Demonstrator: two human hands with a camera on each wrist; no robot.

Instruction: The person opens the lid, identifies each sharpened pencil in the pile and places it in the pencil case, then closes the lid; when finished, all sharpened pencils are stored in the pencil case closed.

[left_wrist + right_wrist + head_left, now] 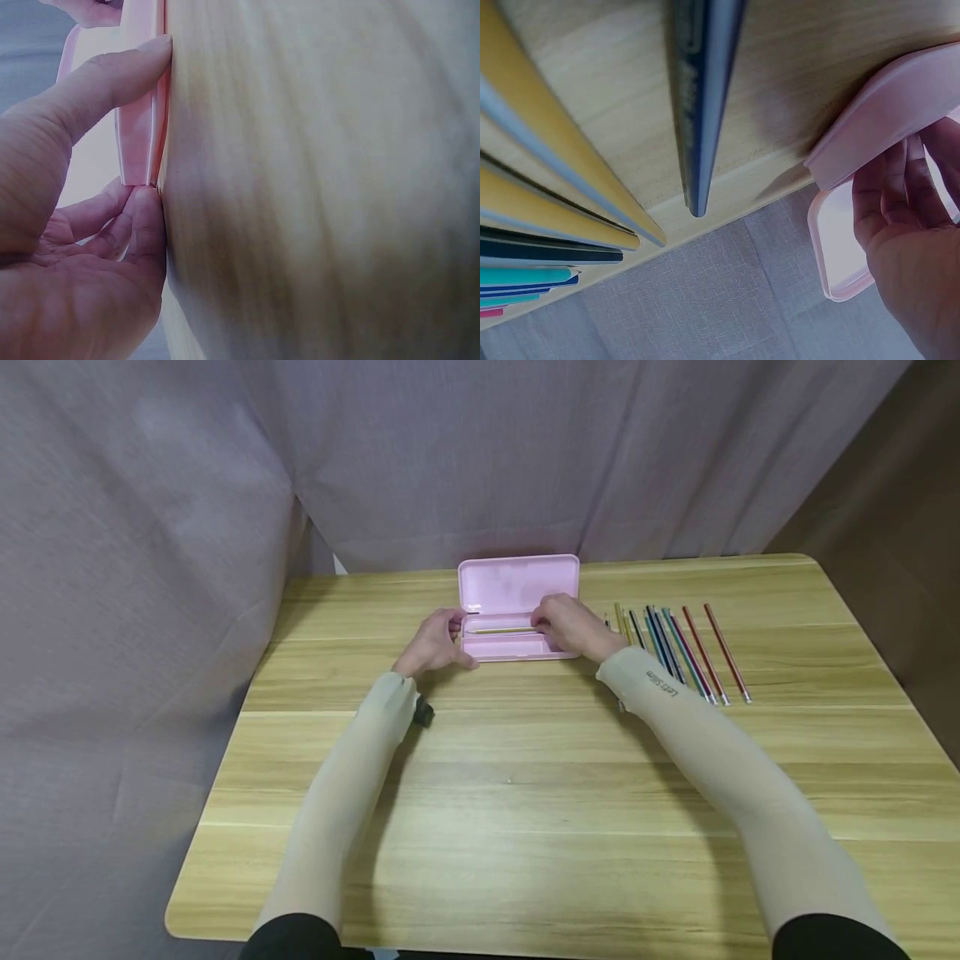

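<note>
A pink pencil case [517, 583] stands open at the back middle of the wooden table [525, 777], its lid upright. In its tray lies a yellow pencil [501, 630]. My left hand [433, 643] holds the case's left end; in the left wrist view the thumb and fingers [142, 225] pinch the case's corner [139, 135]. My right hand [572, 627] reaches into the tray's right end, fingers curled over the pencil's right end. The right wrist view shows those fingers [900, 187] inside the case [885, 127]; the pencil is hidden there.
A row of several coloured pencils [678, 652] lies just right of the case, seen close up in the right wrist view [705, 97]. Grey curtain [150, 568] hangs behind and to the left. The table's near half is bare wood.
</note>
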